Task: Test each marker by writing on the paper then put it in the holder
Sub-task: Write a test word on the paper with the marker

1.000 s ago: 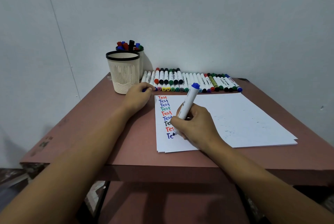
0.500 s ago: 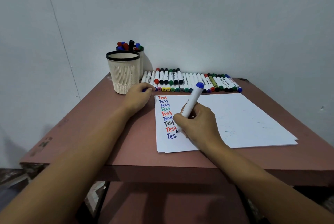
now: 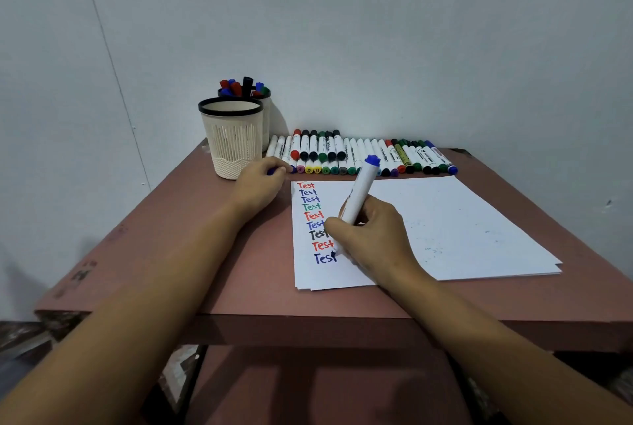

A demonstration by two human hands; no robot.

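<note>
Writing: fingers of your right hand wrap the blue marker, tip on the paper.
Left: your left hand pinches a small blue piece.

Blue cap mostly inside left hand

White-barrelled blue marker, tilted, tip on white paper stack at ninth "Test", gripped by right hand. Left hand pinches blue cap. Cream mesh holder upright back-left; marker row behind paper.
</note>
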